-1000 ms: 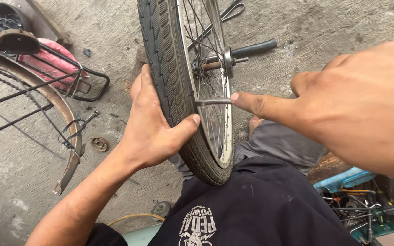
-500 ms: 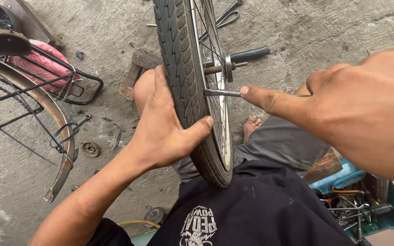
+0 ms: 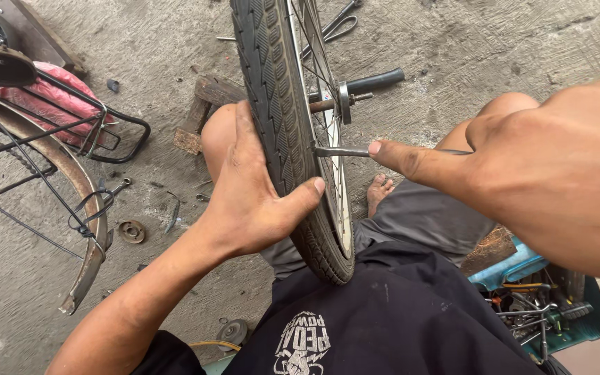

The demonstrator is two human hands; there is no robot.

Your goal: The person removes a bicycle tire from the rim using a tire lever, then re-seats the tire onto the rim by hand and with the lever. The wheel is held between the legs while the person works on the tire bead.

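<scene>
Cracked concrete floor. Black-treaded bicycle wheel stands upright between the knees. Left hand grasps its tyre; right hand grips a slim metal lever, lying crosswise into the rim.

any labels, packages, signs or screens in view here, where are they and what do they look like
Printed logo: on the chest of the person's black shirt, bottom centre; white lettering around a fist shape, seen upside down.
Pink bag: upper left on the concrete, behind the black wire rack; soft, crumpled, no visible label.
No signs or screens.
</scene>
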